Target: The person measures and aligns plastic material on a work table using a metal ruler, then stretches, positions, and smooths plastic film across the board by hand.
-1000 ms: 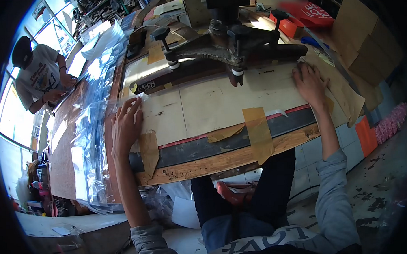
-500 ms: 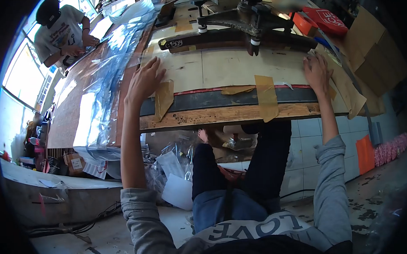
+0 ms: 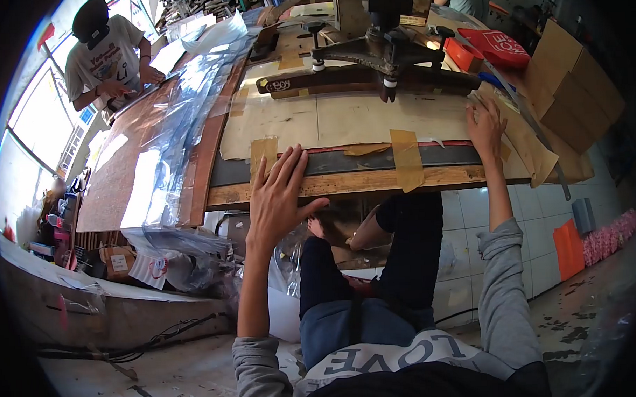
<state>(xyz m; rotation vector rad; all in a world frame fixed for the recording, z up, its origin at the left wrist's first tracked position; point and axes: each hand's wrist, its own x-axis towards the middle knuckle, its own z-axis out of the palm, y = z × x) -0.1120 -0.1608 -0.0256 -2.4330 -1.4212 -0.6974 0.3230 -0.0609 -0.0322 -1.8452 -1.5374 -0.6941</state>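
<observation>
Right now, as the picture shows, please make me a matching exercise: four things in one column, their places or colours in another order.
Things:
1. left hand
2. right hand
3. bag
4. box

Places or colours:
A. red, with white letters
B. near the right end of the long dark bar
C. brown, right of the bag
D. at the wooden front edge

Pairs: 1-D, 2-B, 3-A, 4-C

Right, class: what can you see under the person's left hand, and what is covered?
The left hand overlaps brown tape, a dark strip and a wooden edge, all partly visible around it. Directly beneath its fingers everything is covered; the tape's full shape cannot be seen.
</observation>
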